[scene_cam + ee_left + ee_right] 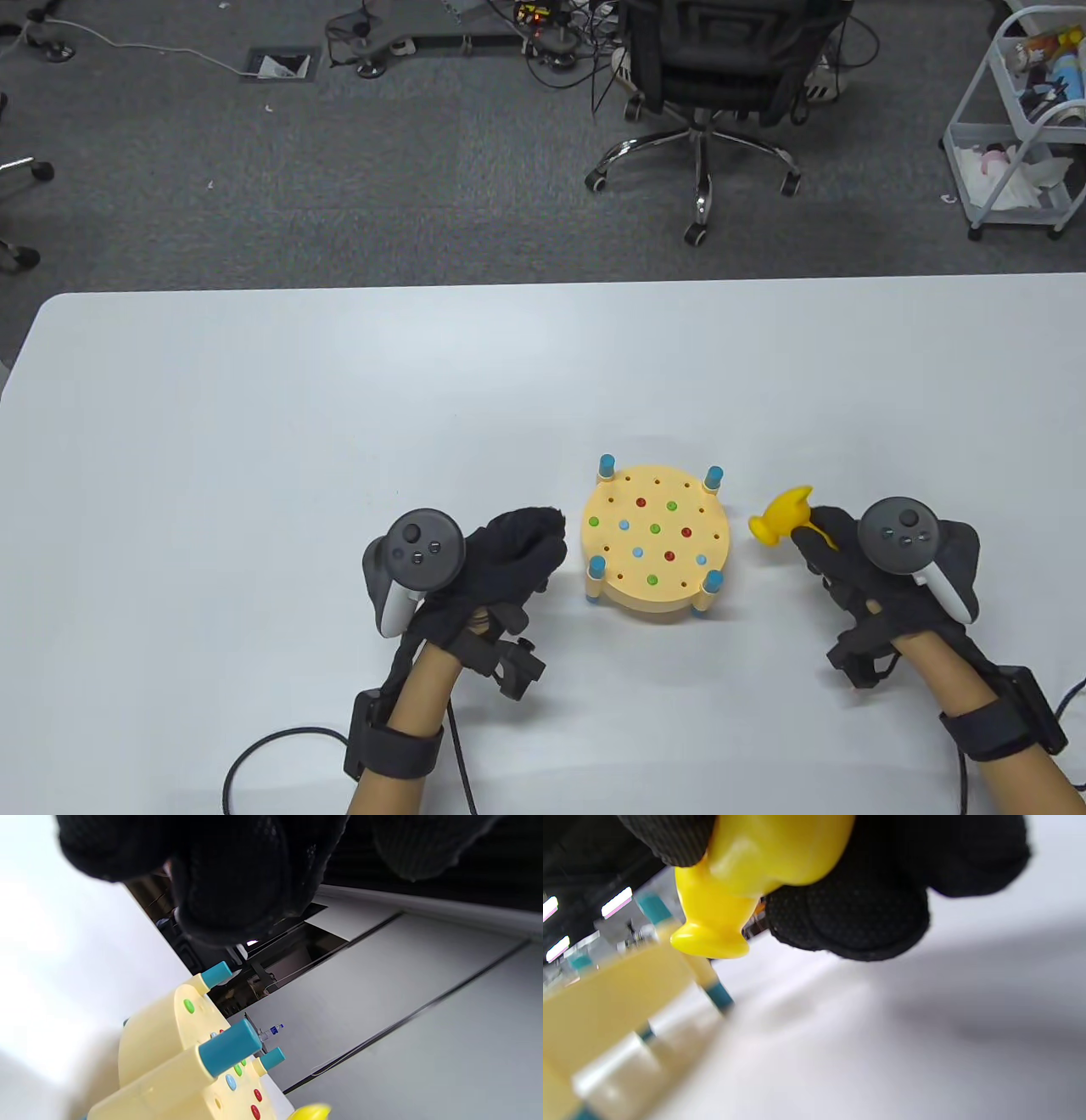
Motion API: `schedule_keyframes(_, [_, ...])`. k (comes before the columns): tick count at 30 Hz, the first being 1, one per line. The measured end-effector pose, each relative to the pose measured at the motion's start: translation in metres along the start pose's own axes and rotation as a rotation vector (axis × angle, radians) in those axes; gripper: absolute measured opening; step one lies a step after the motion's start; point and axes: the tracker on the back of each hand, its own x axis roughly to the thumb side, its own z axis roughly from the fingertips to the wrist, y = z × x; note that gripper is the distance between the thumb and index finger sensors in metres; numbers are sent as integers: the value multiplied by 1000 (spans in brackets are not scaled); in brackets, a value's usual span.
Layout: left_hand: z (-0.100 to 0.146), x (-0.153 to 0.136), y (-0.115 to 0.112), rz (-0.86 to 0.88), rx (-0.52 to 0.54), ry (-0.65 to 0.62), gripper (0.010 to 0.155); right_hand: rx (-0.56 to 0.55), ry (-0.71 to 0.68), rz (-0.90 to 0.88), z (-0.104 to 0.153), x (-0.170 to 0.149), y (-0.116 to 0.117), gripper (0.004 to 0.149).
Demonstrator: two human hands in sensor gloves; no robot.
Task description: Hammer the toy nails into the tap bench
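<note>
The round pale-yellow tap bench (654,541) stands on the white table, with four blue-tipped legs and red, green and blue nail heads flush in its top. My right hand (836,543) grips the handle of a yellow toy hammer (785,514), whose head hangs just right of the bench. The right wrist view shows the hammer (742,878) held in the gloved fingers (848,908) beside the blurred bench (606,997). My left hand (517,548) rests on the table left of the bench with fingers curled and holding nothing. The left wrist view shows the bench (178,1060) below the fingers (237,887).
The white table (339,407) stretches wide beyond and to the left of the bench. Past its far edge stand an office chair (704,76) and a white cart (1027,127) on grey carpet. Cables trail from both wrists at the near edge.
</note>
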Motion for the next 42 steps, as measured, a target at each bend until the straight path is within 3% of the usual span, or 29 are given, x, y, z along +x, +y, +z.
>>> schedule_keyframes(3, [-2,-13,0,29,-12,42,63,149,-40,46,-4,-3,19,66])
schedule_keyframes(6, [-4,-18,-3,38,-35,58,63,116,-55,87,-2,7,22,65])
schedule_keyframes(10, [-4,-19,-5,69,-56,38,62,-14,-109,330,10,20,30,67])
schedule_keyframes(13, [-7,-21,-6,273,-125,-38,55,-54,-149,564,17,31,40,70])
schedule_keyframes(17, [-8,-25,-7,578,-208,-89,47,-30,-160,557,16,34,42,72])
schedule_keyframes(21, [-10,-31,-8,621,-280,-86,49,-47,-131,459,16,22,25,74])
schedule_keyframes(23, [-9,-32,-6,567,-241,-61,51,-72,-102,399,16,14,9,74])
schedule_keyframes(28, [-2,-28,13,307,-5,-7,58,-209,-33,172,16,-10,-28,74])
schedule_keyframes(35, [6,-17,27,-128,193,12,60,-303,-56,196,11,-19,-29,74])
schedule_keyframes(42, [5,-16,16,-638,219,64,65,-309,-63,314,13,-16,-21,75])
